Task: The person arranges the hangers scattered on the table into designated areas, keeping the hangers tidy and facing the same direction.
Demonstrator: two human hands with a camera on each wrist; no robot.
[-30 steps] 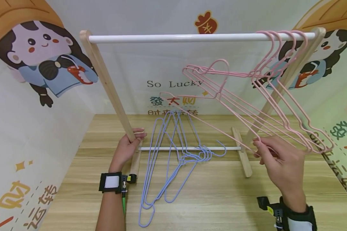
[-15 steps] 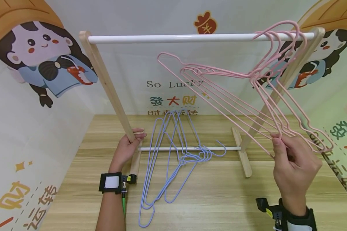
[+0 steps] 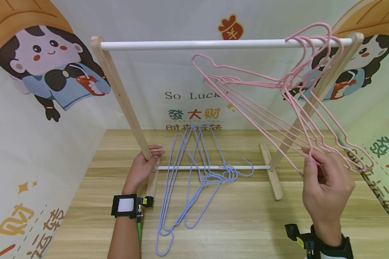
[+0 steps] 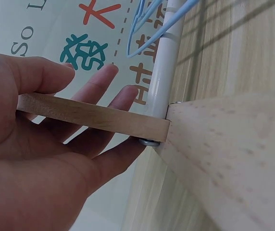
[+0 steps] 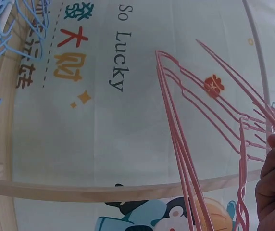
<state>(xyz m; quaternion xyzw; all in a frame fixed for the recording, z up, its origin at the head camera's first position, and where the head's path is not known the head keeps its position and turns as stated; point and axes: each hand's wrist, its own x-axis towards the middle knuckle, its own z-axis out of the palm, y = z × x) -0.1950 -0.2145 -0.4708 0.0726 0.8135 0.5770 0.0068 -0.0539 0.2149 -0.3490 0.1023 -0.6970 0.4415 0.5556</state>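
In the head view, my right hand (image 3: 327, 190) pinches the lower corner of a pink hanger (image 3: 256, 126). That hanger's hook is up at the white top rail (image 3: 194, 45), its tip against or just before the rail; I cannot tell which. Several more pink hangers (image 3: 335, 126) hang close together at the rail's right end. My left hand (image 3: 139, 171) grips the left wooden post (image 3: 121, 95) low down, thumb on one side and fingers round the other, as the left wrist view also shows the post (image 4: 94, 115).
Several blue hangers (image 3: 184, 212) lie tangled over the lower white bar (image 3: 259, 167), some reaching onto the wooden table (image 3: 233, 223). The right post (image 3: 298, 124) stands behind the pink hangers. Printed cloth (image 3: 149, 75) surrounds the rack.
My right hand has moved right, carrying the pink hanger so that its hook rose to the top rail. Lately the hanger's far end swung slightly right. My left hand stays on the post.
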